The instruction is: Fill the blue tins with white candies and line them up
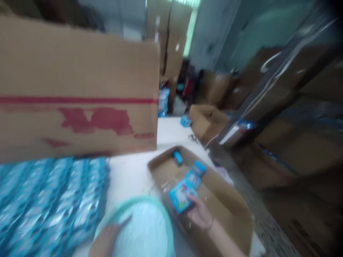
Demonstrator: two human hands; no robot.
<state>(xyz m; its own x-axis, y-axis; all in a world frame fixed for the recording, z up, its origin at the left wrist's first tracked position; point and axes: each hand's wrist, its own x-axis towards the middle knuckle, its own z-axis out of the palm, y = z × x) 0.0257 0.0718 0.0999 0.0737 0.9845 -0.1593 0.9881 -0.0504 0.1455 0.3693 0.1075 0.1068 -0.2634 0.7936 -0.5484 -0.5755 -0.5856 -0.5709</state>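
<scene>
- Right hand (200,213): grasping box (180,198) at its edge; light, firm pinch should avoid dents.
- Box: over tray (227,203), near other boxes (193,179); best kept steady, clear of the tray wall.
- Left hand (107,237): over tub (169,223), blurred; cannot tell if grasping. Advise not pressing on the rim.
- Outward: packs (53,207) in rows on desk (128,175); sleeves best kept off them.

head-worn view, forward and down
</scene>
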